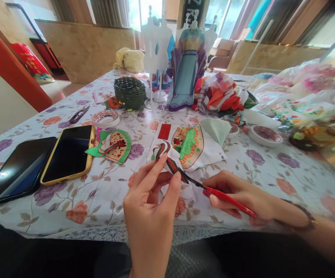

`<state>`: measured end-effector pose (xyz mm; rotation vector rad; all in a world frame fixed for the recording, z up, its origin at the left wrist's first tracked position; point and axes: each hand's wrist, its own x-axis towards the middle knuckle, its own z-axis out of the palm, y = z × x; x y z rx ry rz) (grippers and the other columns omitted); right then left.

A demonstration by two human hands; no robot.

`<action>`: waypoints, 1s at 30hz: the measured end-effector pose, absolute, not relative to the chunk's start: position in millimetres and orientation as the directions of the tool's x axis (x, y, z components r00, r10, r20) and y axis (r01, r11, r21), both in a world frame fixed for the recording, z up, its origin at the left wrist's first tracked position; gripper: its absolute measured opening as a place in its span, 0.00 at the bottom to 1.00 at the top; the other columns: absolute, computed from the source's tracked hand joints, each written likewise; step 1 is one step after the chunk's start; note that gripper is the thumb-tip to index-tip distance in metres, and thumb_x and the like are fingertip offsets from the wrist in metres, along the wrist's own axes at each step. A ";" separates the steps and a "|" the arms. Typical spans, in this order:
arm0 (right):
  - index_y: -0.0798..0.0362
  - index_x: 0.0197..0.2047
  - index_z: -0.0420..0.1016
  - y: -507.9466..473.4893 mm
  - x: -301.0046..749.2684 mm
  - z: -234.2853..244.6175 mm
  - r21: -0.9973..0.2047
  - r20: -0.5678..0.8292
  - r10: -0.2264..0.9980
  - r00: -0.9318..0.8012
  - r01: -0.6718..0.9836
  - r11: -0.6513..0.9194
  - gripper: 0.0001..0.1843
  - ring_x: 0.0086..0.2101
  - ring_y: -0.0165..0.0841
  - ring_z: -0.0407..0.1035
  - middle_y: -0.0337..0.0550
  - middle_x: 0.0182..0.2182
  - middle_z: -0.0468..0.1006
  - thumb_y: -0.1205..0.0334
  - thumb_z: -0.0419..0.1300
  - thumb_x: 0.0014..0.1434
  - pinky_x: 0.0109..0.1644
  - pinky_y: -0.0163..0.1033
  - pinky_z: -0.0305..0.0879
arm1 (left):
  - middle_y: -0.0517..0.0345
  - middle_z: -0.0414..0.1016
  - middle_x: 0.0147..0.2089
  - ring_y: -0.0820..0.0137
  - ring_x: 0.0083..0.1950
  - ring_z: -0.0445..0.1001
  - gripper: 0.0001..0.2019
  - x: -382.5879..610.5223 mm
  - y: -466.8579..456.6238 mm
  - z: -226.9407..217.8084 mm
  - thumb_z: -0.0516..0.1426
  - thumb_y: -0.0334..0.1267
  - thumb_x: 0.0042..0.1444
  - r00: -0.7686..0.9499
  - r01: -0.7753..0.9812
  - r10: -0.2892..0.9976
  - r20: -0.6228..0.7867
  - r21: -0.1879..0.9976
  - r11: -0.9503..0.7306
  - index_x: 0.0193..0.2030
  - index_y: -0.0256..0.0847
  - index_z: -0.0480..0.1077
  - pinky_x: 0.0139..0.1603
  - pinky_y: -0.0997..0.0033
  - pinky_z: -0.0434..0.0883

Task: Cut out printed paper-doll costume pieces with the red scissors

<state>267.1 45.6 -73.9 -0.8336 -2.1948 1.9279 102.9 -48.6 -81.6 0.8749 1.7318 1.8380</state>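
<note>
My left hand point(153, 197) pinches a narrow printed strip of fabric point(171, 165), dark with a red and green pattern, between thumb and fingers. In my right hand point(234, 193) is a pair of scissors with red handles point(231, 200), its dark blades touching the strip beside my left thumb. Behind my hands lies a white printed fabric sheet point(163, 143) with a red rectangle and a rounded green and peach motif point(190, 144). To the left rests a cut-out green and peach printed piece point(118, 146).
Two phones, one black point(19, 166) and one yellow-cased point(69, 154), lie at left. Thread snips point(79, 114), tape rolls point(106, 118) point(265, 136) and a dark woven basket point(129, 94) sit further back. Small mannequins point(153, 50), one dressed point(185, 73), stand behind. Plastic bags crowd the right.
</note>
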 end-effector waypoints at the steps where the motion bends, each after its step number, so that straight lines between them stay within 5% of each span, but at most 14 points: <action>1: 0.52 0.19 0.54 45.7 267.1 -73.9 -0.943 -0.275 0.461 -0.844 0.329 0.040 0.31 0.16 0.21 0.46 0.28 0.14 0.51 0.39 0.60 0.59 0.17 0.31 0.40 | 0.61 0.79 0.44 0.79 0.35 0.79 0.15 103.4 -48.4 -81.2 0.67 0.36 0.51 -0.686 0.084 0.716 0.131 0.991 -0.101 0.46 0.56 0.80 0.31 0.89 0.76; 9: 0.52 0.18 0.56 46.0 266.7 -73.6 -0.943 -0.286 0.449 -0.846 0.332 0.026 0.32 0.15 0.21 0.48 0.30 0.12 0.56 0.37 0.59 0.59 0.16 0.29 0.44 | 0.60 0.78 0.44 0.77 0.32 0.78 0.15 105.1 -47.4 -81.1 0.67 0.36 0.50 -0.664 0.040 0.738 0.117 0.992 -0.122 0.46 0.55 0.81 0.21 0.88 0.72; 19: 0.53 0.18 0.57 44.4 267.8 -74.5 -0.949 -0.264 0.471 -0.842 0.313 0.029 0.32 0.14 0.21 0.49 0.31 0.11 0.58 0.37 0.58 0.60 0.17 0.30 0.46 | 0.63 0.76 0.46 0.77 0.36 0.77 0.15 105.1 -47.6 -86.5 0.66 0.37 0.53 -0.630 0.055 0.768 0.117 0.993 -0.106 0.47 0.60 0.80 0.28 0.87 0.74; 30: 0.52 0.17 0.55 43.9 267.3 -73.6 -0.940 -0.282 0.472 -0.835 0.339 0.037 0.34 0.15 0.22 0.49 0.31 0.11 0.57 0.33 0.57 0.58 0.17 0.31 0.46 | 0.62 0.77 0.46 0.77 0.33 0.78 0.15 105.4 -49.0 -85.4 0.66 0.37 0.52 -0.631 0.026 0.768 0.109 0.993 -0.119 0.46 0.57 0.80 0.26 0.86 0.75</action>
